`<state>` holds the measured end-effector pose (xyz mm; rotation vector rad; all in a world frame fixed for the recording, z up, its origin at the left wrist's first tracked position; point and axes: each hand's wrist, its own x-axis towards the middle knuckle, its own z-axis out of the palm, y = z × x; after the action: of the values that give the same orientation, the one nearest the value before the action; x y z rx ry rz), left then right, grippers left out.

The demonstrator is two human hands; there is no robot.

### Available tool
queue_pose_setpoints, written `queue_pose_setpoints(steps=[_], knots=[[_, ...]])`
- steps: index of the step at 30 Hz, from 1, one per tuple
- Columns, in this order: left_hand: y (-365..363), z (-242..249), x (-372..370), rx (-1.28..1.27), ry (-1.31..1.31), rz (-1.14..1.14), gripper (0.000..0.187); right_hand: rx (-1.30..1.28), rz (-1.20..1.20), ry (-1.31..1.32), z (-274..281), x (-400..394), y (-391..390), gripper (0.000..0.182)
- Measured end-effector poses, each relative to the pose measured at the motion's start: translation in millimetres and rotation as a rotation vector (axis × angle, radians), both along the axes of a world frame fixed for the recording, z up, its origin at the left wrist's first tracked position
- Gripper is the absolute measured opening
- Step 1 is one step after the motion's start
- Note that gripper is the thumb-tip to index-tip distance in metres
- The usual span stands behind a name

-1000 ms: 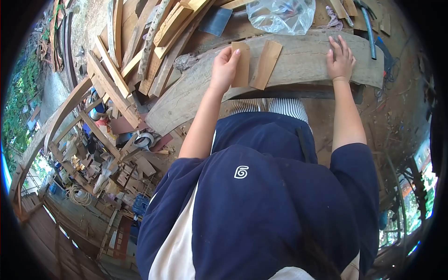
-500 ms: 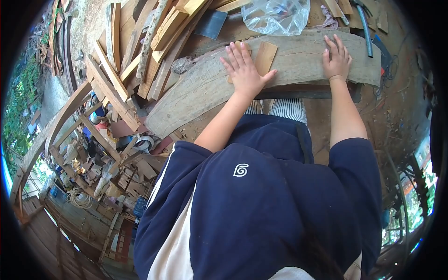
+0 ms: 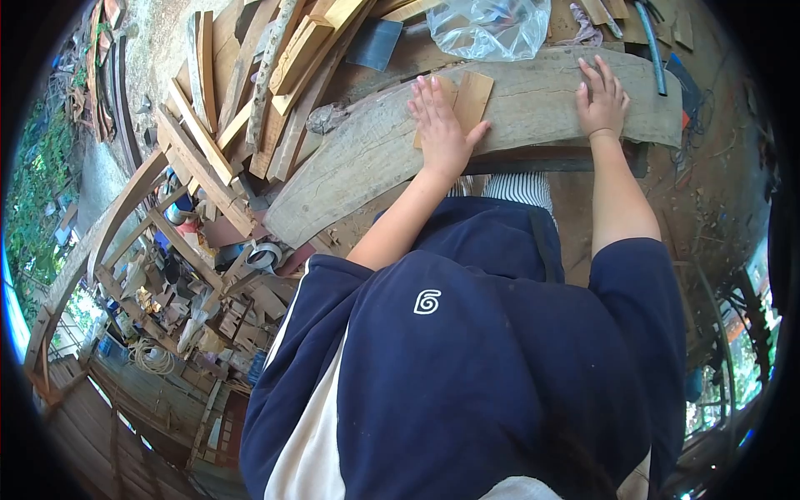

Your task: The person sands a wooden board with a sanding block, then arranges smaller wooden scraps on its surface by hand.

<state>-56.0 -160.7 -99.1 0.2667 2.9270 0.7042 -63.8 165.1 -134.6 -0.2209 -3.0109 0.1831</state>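
Note:
In front of me lies a broad grey wooden plank (image 3: 533,100). Two small wood pieces rest on it side by side. My left hand (image 3: 444,137) lies flat over the left wood piece (image 3: 447,86), hiding most of it, with fingers extended and the thumb out. Just right of that hand is the other small wood piece (image 3: 474,97), its lower end near my thumb. My right hand (image 3: 603,100) rests on the plank's right part, fingers stretched and holding nothing.
A clear plastic bag (image 3: 492,29) sits beyond the plank. Left of it are a dark flat square (image 3: 375,45) and stacked timber offcuts (image 3: 300,54). A blue-grey bar (image 3: 651,48) lies across the plank's right end. Cluttered scraps (image 3: 200,308) fill the lower left.
My left hand has shifted slightly right over the wood piece, and its fingers have come closer together. The right hand stays in nearly the same place.

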Motion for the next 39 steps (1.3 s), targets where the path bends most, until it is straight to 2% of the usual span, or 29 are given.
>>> queue_pose_setpoints(steps=[2, 5, 7, 11, 13, 14, 16, 17, 19, 20, 23, 24, 26, 28, 31, 32, 34, 35, 37, 38, 39], knots=[[-3.1, 9.5, 3.6, -0.016, 0.002, -0.014, 0.136, 0.001, -0.001, -0.002, -0.2, 0.1, -0.2, 0.049], [-6.7, 18.9, 13.3, -0.034, -0.012, 0.091, 0.135, -0.004, 0.000, -0.001, 0.2, 0.4, -0.6, 0.050], [-7.2, 22.7, 16.5, -0.083, -0.161, 0.145, 0.129, -0.006, 0.003, 0.006, 1.3, 0.9, -0.9, 0.050], [-5.9, 35.9, -2.0, -0.086, -0.107, 0.117, 0.122, -0.031, -0.006, 0.013, 2.3, 1.0, -3.1, 0.051], [-1.1, 39.6, -26.6, 0.033, 0.079, 0.138, 0.103, -0.036, -0.021, 0.035, 4.8, -0.6, -3.1, 0.051], [3.5, 40.1, -45.9, 0.045, 0.100, 0.126, 0.103, -0.032, -0.019, 0.005, 5.7, 0.1, -3.7, 0.052], [18.1, 46.2, -96.6, 0.074, 0.167, 0.089, 0.078, -0.023, -0.025, -0.009, 7.4, -0.3, -5.4, 0.052], [29.9, 50.5, -126.5, 0.145, 0.256, 0.073, 0.049, -0.026, -0.020, -0.023, 8.6, -1.0, -5.7, 0.053], [50.6, 20.8, -200.0, 0.373, 0.347, -0.074, 0.035, -0.025, -0.010, -0.041, 13.0, -1.2, -6.2, 0.053], [67.5, 17.3, -235.4, 0.390, 0.430, -0.162, 0.023, -0.018, -0.017, -0.030, 14.8, -2.7, -6.0, 0.053], [113.1, -28.5, -318.1, 0.123, 0.389, -0.274, 0.025, -0.060, -0.019, -0.046, 14.4, -2.2, -5.6, 0.052], [123.5, -28.3, -330.5, 0.127, 0.394, -0.286, 0.025, -0.058, -0.031, -0.041, 15.4, -2.9, -4.9, 0.052], [137.7, -25.6, -352.9, -0.474, 0.106, -0.481, 0.027, -0.088, -0.019, -0.056, 16.6, -2.4, -5.0, 0.053], [144.9, -23.2, -362.8, -0.599, 0.017, -0.542, 0.023, -0.114, -0.039, -0.051, 16.6, -2.0, -3.8, 0.053], [141.4, -36.4, -370.8, -0.184, 0.220, -0.489, 0.019, -0.130, -0.047, -0.053, 20.6, -2.1, -4.2, 0.053], [142.5, -21.0, -368.5, 0.019, 0.136, -0.440, 0.018, -0.129, -0.039, -0.060, 21.3, -2.4, -4.0, 0.053], [143.8, 21.9, -358.2, 0.177, 0.021, -0.379, 0.018, -0.137, -0.045, -0.062, 21.9, -1.1, -5.5, 0.053], [140.7, 31.6, -353.0, 0.169, 0.024, -0.393, 0.018, -0.134, -0.039, -0.067, 21.7, -1.1, -5.1, 0.053], [133.0, 47.9, -344.6, 0.785, -0.144, -0.275, 0.025, -0.135, -0.034, -0.063, 20.9, -2.2, -3.8, 0.053], [126.8, 60.0, -335.9, 0.777, -0.140, -0.278, 0.025, -0.138, -0.030, -0.052, 20.1, -1.8, -3.7, 0.053], [119.0, 71.9, -325.4, 0.933, -0.241, -0.176, 0.027, -0.140, -0.023, -0.043, 19.1, -1.8, -3.7, 0.054]])
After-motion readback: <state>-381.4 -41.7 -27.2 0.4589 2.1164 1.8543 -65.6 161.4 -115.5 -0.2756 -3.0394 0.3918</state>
